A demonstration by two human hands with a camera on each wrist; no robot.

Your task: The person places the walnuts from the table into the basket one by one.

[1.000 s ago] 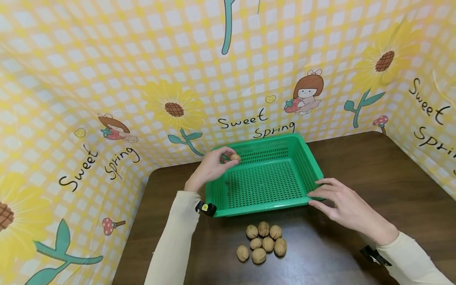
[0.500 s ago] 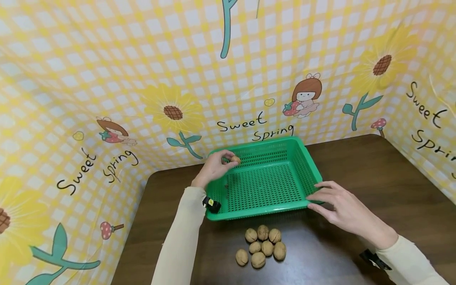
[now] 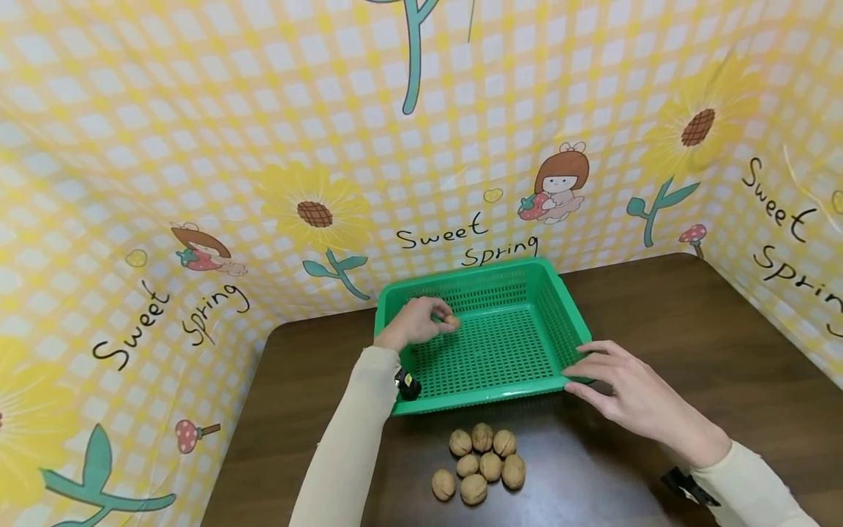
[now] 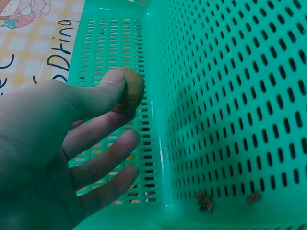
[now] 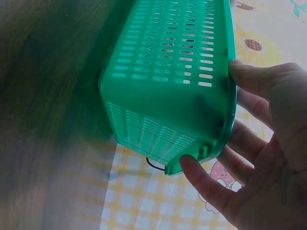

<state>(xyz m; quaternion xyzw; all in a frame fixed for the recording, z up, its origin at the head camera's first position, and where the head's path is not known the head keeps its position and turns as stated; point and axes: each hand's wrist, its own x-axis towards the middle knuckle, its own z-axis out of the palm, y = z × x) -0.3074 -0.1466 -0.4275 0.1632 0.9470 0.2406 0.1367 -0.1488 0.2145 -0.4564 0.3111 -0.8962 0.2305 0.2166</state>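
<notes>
In the head view, my left hand is inside the green plastic basket, holding a walnut above its floor. The left wrist view shows thumb and index finger pinching this walnut, the other fingers spread apart beneath. My right hand holds the basket's near right corner. From the right wrist view, the thumb lies on the outside of the rim while some fingertips pass behind it. Several loose walnuts lie grouped on the table in front of the basket.
Brown flakes lie in the basket in the left wrist view. The dark wooden table meets a yellow checked cloth at the back and sides. Black wrist straps sit over light sleeves.
My left hand has moved right and down, deeper into the basket, with the walnut still pinched. My right hand keeps its hold on the corner. The head view has shifted slightly.
</notes>
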